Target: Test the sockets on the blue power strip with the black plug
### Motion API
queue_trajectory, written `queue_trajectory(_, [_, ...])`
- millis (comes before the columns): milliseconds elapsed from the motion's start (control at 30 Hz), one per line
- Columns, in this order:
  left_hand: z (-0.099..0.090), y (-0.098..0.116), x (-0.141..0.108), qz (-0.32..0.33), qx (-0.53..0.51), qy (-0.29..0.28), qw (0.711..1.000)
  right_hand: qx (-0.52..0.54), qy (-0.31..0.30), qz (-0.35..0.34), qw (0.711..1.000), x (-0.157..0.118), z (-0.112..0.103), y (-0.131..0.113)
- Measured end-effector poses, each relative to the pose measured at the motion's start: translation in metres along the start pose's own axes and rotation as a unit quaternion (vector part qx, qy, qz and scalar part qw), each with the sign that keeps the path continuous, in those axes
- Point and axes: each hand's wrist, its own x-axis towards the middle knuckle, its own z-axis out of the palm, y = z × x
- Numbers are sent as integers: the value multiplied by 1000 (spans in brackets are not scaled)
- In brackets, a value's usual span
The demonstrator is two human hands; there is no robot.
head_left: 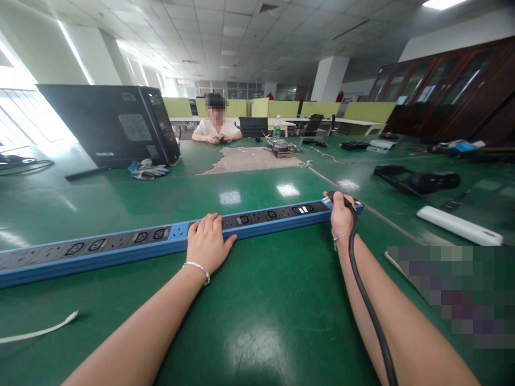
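A long blue power strip point(257, 227) with black sockets lies slantwise across the green table. My left hand point(208, 238) grips it near the middle, with fingers over its top and the thumb at the near side. At its right end my right hand point(341, 214) is closed around a black plug point(332, 195), whose tip is at the strip's top. I cannot tell whether the plug is seated in a socket. From it a thick black cable point(362, 284) runs down along my right forearm.
A black computer case point(108, 126) stands at the back left, with gloves point(148, 169) beside it. Across the table point(257, 321) sits another person point(217, 128). At right lie a white bar-shaped object point(458, 225) and a black object point(418, 179). A white cable point(44, 331) lies at the left front.
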Motion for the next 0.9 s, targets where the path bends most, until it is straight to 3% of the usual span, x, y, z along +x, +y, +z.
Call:
queue_trajectory(267, [-2,1,0,-1,-9,-3,1000,-63,-33,8,997,7,-8,20])
queue_trajectory(533, [-1,0,0,-1,-12,-5,1000,-69,-65,-2,996,4,-8,10])
queue_trajectory(900, [0,0,0,3,-4,-2,1000,-53,-78,0,996,2,-3,15])
